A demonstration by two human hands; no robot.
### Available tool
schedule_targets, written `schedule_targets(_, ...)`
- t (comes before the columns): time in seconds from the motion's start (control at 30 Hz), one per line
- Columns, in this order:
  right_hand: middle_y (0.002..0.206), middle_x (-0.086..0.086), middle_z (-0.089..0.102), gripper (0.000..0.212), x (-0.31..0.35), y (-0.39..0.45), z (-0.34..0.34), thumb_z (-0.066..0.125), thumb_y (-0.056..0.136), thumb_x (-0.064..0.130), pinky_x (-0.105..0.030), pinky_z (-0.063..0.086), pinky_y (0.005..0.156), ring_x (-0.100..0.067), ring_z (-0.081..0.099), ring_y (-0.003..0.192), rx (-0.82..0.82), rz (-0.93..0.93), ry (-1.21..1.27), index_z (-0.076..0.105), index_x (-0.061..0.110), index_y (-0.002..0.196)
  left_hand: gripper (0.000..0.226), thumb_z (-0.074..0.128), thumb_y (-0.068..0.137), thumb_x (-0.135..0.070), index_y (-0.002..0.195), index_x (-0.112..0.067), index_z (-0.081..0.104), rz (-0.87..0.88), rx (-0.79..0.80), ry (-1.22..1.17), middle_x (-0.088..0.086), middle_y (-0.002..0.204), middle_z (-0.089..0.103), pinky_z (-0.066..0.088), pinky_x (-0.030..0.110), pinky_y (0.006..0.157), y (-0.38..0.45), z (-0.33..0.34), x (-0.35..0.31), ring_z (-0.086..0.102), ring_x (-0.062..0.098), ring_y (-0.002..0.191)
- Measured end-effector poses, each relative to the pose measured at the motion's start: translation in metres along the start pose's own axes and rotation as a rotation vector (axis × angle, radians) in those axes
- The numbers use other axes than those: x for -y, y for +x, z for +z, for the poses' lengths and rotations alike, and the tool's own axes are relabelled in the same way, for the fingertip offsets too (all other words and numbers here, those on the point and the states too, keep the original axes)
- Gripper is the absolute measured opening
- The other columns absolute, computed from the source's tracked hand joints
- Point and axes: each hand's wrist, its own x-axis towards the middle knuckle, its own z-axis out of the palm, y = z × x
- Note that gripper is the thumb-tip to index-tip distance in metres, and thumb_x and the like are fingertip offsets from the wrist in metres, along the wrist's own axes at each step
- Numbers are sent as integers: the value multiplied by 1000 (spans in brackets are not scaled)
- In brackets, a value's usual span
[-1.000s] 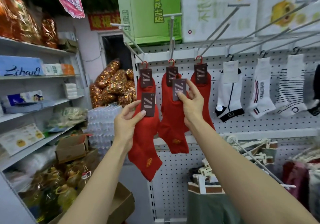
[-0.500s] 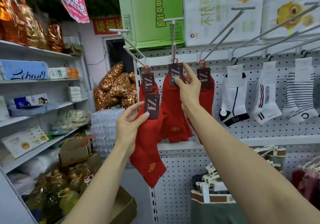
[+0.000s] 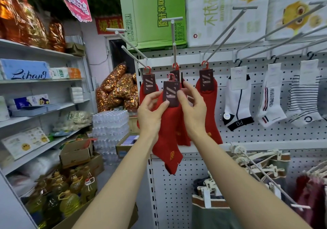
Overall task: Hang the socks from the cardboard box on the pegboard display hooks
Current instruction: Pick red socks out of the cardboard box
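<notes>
White pegboard (image 3: 247, 140) with long hooks, shop shelving (image 3: 44, 83) along its left edge. Three red socks hung near upper left corner of pegboard: left one (image 3: 148, 88), middle one (image 3: 184, 133) largely hidden, right one (image 3: 209, 108). Fourth red sock (image 3: 168, 143) held in front of them, unhooked, dark card header (image 3: 171, 94) uppermost. Left hand (image 3: 152, 111) pinched header's lower edge, thumb on its face. Right hand (image 3: 192, 110) gripped header's right side, fingers curled. White socks (image 3: 238, 101) hung further right.
</notes>
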Motion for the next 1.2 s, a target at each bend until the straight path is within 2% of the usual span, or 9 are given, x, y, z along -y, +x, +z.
schedule_targets(0.1, 110, 5, 72, 44, -2, -2, -5, 69, 88, 12, -35, 51, 98, -10, 66, 106, 12, 23, 80, 62, 32, 126, 28, 77, 82, -10, 104, -25, 68, 46, 6, 70, 2, 105, 74, 52, 47, 98, 5, 16, 6, 69, 19, 103)
schedule_targets(0.2, 106, -6, 73, 46, 0, 9, -9, 68, 85, -3, -34, 54, 96, -18, 69, 102, -36, 92, 167, 65, 27, 120, 25, 80, 80, -15, 102, -22, 71, 140, -21, 244, -7, 98, 75, 55, 42, 94, 14, 24, 2, 70, 9, 96)
schedule_targets(0.37, 96, -13, 73, 49, -3, 41, -3, 72, 82, 0, -41, 56, 91, -27, 69, 94, -89, 86, 132, 68, 34, 117, 35, 80, 80, -12, 114, -17, 70, 425, -66, 380, -6, 108, 72, 55, 24, 93, 47, 35, -43, 67, 1, 100)
schedule_targets(0.5, 86, 1, 68, 50, -6, 65, 3, 74, 81, 4, -31, 55, 83, -17, 61, 76, -77, 49, 49, 67, 26, 126, 20, 77, 83, -18, 102, -12, 73, 632, 0, 514, -3, 95, 75, 58, 31, 83, 65, 42, -61, 71, 6, 88)
schedule_targets(0.6, 75, 10, 56, 52, -8, 71, 8, 75, 80, 3, -12, 44, 70, -3, 48, 65, -46, 31, -14, 67, 23, 127, 14, 74, 85, -22, 95, -13, 73, 677, 15, 537, -4, 86, 75, 59, 38, 76, 75, 42, -62, 72, 9, 82)
schedule_targets(0.77, 81, 18, 57, 52, -13, 74, 13, 74, 81, 2, -5, 40, 73, 7, 53, 70, -38, 39, -55, 66, 22, 128, 11, 75, 84, -20, 93, -14, 74, 720, 4, 560, -6, 83, 75, 59, 37, 73, 78, 41, -63, 72, 7, 79)
schedule_targets(0.87, 86, 21, 56, 52, -14, 76, 18, 74, 82, 3, -5, 40, 76, 0, 54, 80, -38, 46, -56, 65, 24, 128, 10, 75, 85, -18, 93, -13, 74, 727, 17, 554, -6, 84, 75, 60, 37, 74, 78, 40, -62, 72, 7, 79)
schedule_targets(1.07, 80, 15, 55, 50, -19, 77, 21, 75, 82, 4, -6, 41, 69, -1, 50, 70, -39, 40, -77, 66, 26, 126, 9, 74, 85, -17, 94, -13, 74, 737, 34, 544, -5, 83, 75, 60, 37, 74, 78, 39, -62, 72, 8, 78)
schedule_targets(1.2, 84, 14, 57, 49, -22, 79, 18, 76, 83, 7, -23, 48, 81, -5, 52, 77, -39, 68, -112, 66, 27, 126, 8, 75, 86, -16, 94, -13, 74, 725, 47, 526, -6, 82, 75, 60, 38, 72, 79, 39, -61, 72, 8, 77)
